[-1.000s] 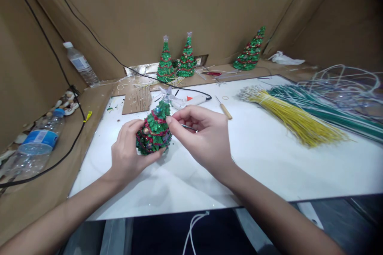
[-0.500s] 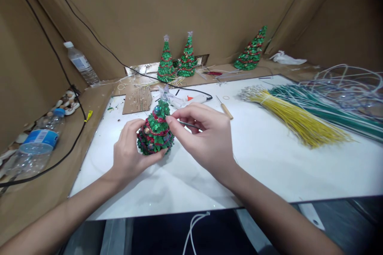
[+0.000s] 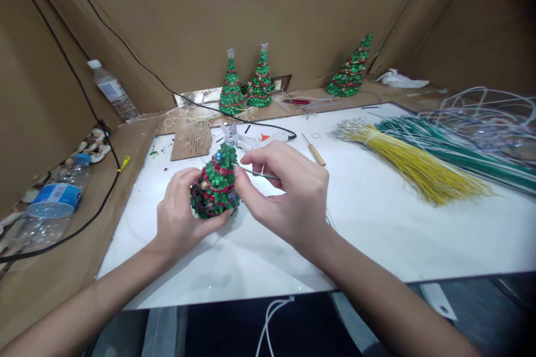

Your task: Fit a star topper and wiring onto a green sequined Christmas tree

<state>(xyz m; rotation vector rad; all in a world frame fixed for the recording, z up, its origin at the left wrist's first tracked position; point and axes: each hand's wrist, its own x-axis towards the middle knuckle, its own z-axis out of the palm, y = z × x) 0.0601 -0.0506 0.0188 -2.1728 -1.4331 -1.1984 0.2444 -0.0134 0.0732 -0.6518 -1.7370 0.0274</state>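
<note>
A small green Christmas tree (image 3: 221, 170), trimmed with red garland and round beads and topped by a clear star (image 3: 231, 133), stands on the white board in front of me. My left hand (image 3: 178, 198) is closed around its left side and lower front, the thumb near its base. Pinched between the thumb and fingers of my right hand (image 3: 288, 189) is a thin dark rod (image 3: 266, 175). Its near tip points at the tree's upper right side; whether it touches the foliage I cannot tell.
Behind stand two finished-looking trees (image 3: 231, 89) and a leaning tree (image 3: 352, 70). An awl (image 3: 316, 154), yellow wire bundle (image 3: 410, 162) and green wire bundle (image 3: 460, 150) lie right. Grooved cardboard (image 3: 191, 140) lies behind my left hand; a black cable (image 3: 159, 79) crosses the back. Bottles (image 3: 56, 195) stand left.
My right hand has drawn back slightly to the right, and more of the thin rod shows. My left hand stays on the tree, which has turned or shifted a little.
</note>
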